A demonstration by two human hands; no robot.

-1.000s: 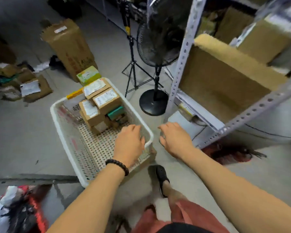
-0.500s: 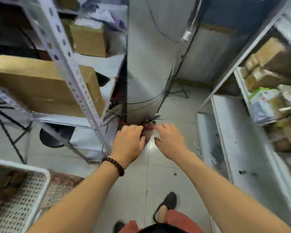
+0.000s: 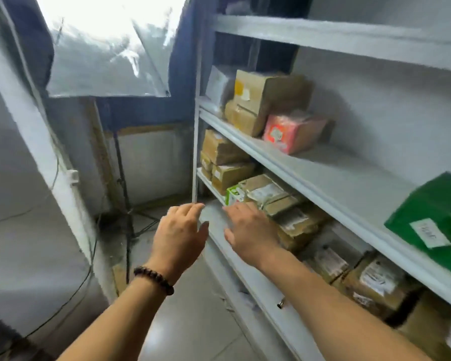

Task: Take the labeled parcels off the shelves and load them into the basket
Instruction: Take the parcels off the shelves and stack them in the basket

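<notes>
A white metal shelf unit fills the right side. Brown labeled cardboard parcels lie in a row on its lower shelf, with a small green-and-white box among them. More brown boxes and a pink packet stand on the shelf above, and a green parcel with a white label lies at the right. My left hand, fingers relaxed, hovers in front of the lower shelf's edge. My right hand, also empty, reaches beside the lower parcels. The basket is out of view.
A dark tripod stand with cables stands on the tiled floor at the left, under a bright plastic-covered opening. A white wall rises at the left. An upper shelf board runs overhead.
The view has swung from the basket on the floor up and right to the shelf unit. Both empty hands have moved with it, toward the lower shelf's parcels.
</notes>
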